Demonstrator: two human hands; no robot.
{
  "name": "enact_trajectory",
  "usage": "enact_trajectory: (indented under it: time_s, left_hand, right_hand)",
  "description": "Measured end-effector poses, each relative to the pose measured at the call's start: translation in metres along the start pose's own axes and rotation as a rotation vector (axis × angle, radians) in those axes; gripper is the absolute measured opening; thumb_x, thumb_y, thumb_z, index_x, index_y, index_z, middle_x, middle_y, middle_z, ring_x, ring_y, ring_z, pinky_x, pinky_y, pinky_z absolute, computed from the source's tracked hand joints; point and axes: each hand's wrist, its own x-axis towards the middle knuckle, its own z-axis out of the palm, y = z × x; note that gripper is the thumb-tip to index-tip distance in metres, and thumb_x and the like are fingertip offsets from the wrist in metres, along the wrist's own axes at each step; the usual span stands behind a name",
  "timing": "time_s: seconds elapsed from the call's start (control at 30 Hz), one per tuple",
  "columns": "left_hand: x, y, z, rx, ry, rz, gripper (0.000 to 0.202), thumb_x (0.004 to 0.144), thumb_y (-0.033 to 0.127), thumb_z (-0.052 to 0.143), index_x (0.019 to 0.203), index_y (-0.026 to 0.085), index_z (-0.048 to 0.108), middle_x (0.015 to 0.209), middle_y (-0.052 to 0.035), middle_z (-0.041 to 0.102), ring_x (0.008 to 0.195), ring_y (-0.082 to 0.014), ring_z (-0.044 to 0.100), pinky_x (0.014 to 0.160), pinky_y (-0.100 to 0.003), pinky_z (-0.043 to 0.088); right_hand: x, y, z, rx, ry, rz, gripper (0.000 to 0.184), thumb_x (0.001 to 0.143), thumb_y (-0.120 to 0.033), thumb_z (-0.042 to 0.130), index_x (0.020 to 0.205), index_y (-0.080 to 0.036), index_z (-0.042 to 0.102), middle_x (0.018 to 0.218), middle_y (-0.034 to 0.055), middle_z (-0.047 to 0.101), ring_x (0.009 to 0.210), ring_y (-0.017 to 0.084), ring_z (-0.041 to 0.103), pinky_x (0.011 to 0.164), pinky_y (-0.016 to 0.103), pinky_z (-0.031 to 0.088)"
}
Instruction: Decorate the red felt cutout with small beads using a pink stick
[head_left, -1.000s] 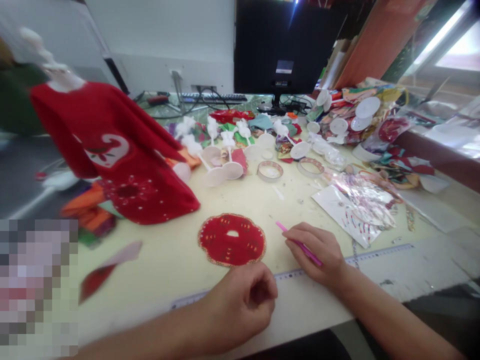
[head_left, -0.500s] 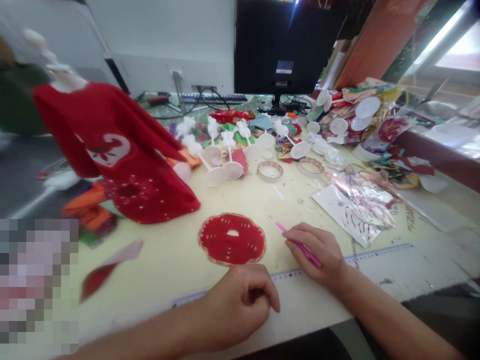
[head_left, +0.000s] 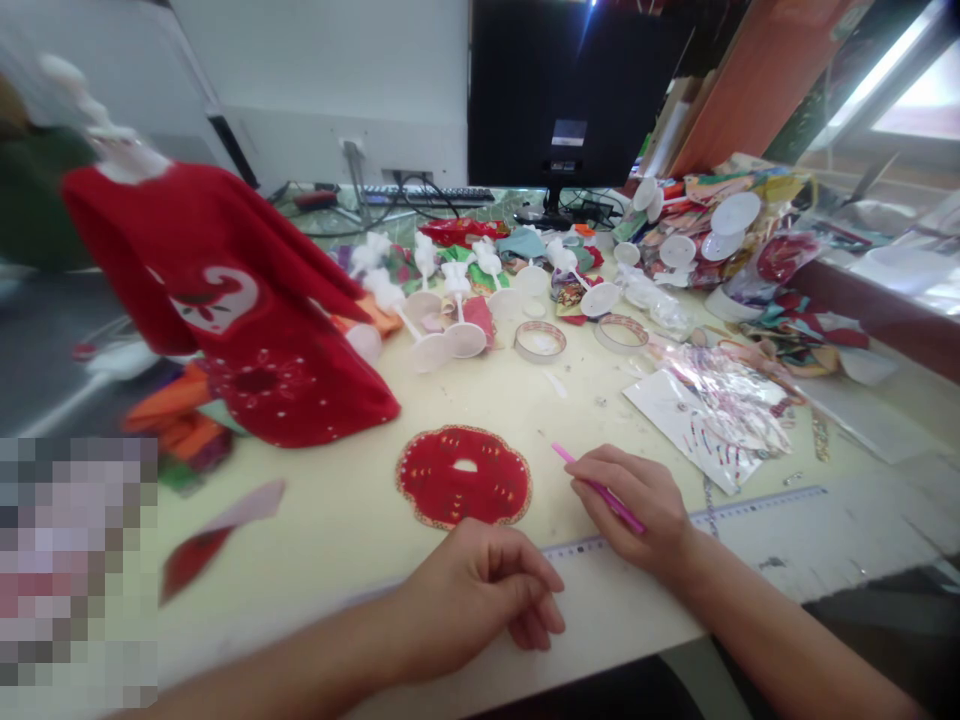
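Note:
My right hand (head_left: 637,505) pinches a slim pink pen-like stick (head_left: 613,505); one end points up and left over the table, clear of the cloth. Before my left hand (head_left: 484,595) lies a red scalloped cloth piece (head_left: 435,490) with patterned gold trim and a small pale opening in its middle. That hand rests by the cloth's near edge with its fingers loosely curled and apart, and I see nothing in them. A clear ruler (head_left: 757,510) runs under both hands along the table's front.
A white mannequin form in a red dress (head_left: 247,330) stands at left. White doll stands (head_left: 465,340) and tape rolls (head_left: 540,342) line the back, before a monitor (head_left: 570,90). Bagged fabrics (head_left: 697,240) and a beaded card (head_left: 690,430) lie at right. A pixelated patch covers the lower left.
My left hand has loosened from a tighter curl, its fingers now spread lower and further right. My right hand keeps the pink stick in the same place.

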Motion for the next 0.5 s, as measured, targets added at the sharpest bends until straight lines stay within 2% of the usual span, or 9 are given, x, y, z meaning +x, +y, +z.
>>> enact_trajectory:
  time_s: [0.13,0.27,0.37,0.5]
  left_hand:
    - [0.0012,-0.0027,-0.0004,-0.076,-0.031,0.004,0.017,0.076,0.023,0.056,0.086,0.010,0.062,0.077,-0.0063,0.069,0.063,-0.0132,0.065,0.061,-0.027,0.050]
    - [0.0018,-0.0011,-0.0016,-0.151,-0.012,-0.005,0.026,0.075,0.018,0.054,0.099,0.010,0.060,0.091,-0.0102,0.069,0.070,-0.0160,0.068,0.065,-0.029,0.050]
    - [0.0016,0.0019,-0.0026,-0.186,-0.010,-0.015,0.033,0.072,0.015,0.055,0.104,0.010,0.058,0.098,-0.0121,0.068,0.075,-0.0171,0.068,0.070,-0.031,0.051]
    - [0.0012,0.0035,-0.0029,-0.211,-0.018,-0.035,0.034,0.073,0.020,0.061,0.106,0.010,0.057,0.103,-0.0136,0.067,0.080,-0.0184,0.068,0.071,-0.031,0.051]
  right_hand:
    - [0.0002,-0.0001,-0.0003,0.000,-0.003,0.008,0.027,0.078,-0.005,0.054,0.103,-0.016,0.058,0.082,0.0065,0.062,0.070,0.015,0.059,0.059,0.027,0.050]
    - [0.0011,0.0001,0.0000,0.004,-0.002,-0.001,0.027,0.077,-0.004,0.055,0.101,-0.015,0.059,0.082,0.0073,0.063,0.070,0.015,0.059,0.060,0.028,0.050]
    - [0.0010,0.0001,0.0003,0.007,0.003,-0.002,0.026,0.077,-0.003,0.055,0.100,-0.014,0.059,0.081,0.0073,0.063,0.070,0.015,0.059,0.060,0.027,0.050]
    - [0.0008,0.0002,0.0003,0.015,-0.002,-0.002,0.028,0.076,-0.002,0.056,0.101,-0.014,0.059,0.082,0.0075,0.062,0.070,0.015,0.059,0.060,0.027,0.050]
